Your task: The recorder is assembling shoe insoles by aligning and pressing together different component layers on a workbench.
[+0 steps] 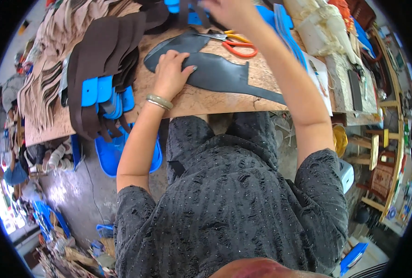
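Left hand (170, 76) lies open, fingers spread; right hand (231, 14) reaches the view's top edge, its grip I cannot tell. On the wooden table (215, 103) I see the black sheet (220, 73) under the left fingers, scissors (229, 43) just beyond.

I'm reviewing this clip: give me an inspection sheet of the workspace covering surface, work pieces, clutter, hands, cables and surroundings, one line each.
Surface: wooden tabletop, bare in patches, crowded toward the left.
Work pieces: black sheet material lies flat, with scissors with red and yellow handles beside it.
Clutter: overlapping brown strips and beige strips at left; blue strips at right.
Hands: left hand rests on the black sheet material; right hand is at the picture's top edge, grip unclear.
Cables: thin dark cord on the floor, left.
Surroundings: blue bin below the table; wooden shelving at right.
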The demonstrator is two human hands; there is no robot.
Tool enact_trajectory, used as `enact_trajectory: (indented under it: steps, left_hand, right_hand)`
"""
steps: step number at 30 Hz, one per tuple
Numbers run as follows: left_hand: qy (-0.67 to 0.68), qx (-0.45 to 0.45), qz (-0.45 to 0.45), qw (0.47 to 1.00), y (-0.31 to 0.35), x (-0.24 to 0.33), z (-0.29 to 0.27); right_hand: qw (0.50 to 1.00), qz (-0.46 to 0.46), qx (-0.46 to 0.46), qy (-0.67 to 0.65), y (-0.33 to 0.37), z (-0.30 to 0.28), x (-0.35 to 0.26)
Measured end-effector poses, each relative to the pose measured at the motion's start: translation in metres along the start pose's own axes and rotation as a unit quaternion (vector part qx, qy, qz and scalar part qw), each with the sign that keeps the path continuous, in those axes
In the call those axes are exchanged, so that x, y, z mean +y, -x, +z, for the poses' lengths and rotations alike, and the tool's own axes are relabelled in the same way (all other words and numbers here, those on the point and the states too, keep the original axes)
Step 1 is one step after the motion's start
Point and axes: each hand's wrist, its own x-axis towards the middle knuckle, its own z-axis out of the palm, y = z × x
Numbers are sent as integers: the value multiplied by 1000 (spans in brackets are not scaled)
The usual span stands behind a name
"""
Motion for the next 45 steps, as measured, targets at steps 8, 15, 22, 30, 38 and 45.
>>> enact_trajectory:
  steps: [8, 15, 22, 30, 38, 45]
  left_hand:
    - [0, -52, 3, 999, 1, 3, -3]
    - [-35, -47, -7, 998, 22, 23, -11]
    - [-113, -52, 186, 975, 71, 52, 9]
    - [-110, -89, 107, 984, 117, 80, -15]
    - [135, -41, 34, 989, 115, 80, -18]
    - [803, -43, -292, 517, 125, 104, -62]
  right_hand:
    - [961, 226, 87, 133, 161, -87, 58]
    - [880, 461, -97, -66, 191, -109, 119]
    - [919, 344, -109, 160, 182, -111, 110]
    - [923, 226, -23, 310, 183, -97, 94]
    - [959, 242, 133, 69, 158, -113, 39]
    - [976, -149, -139, 73, 187, -84, -93]
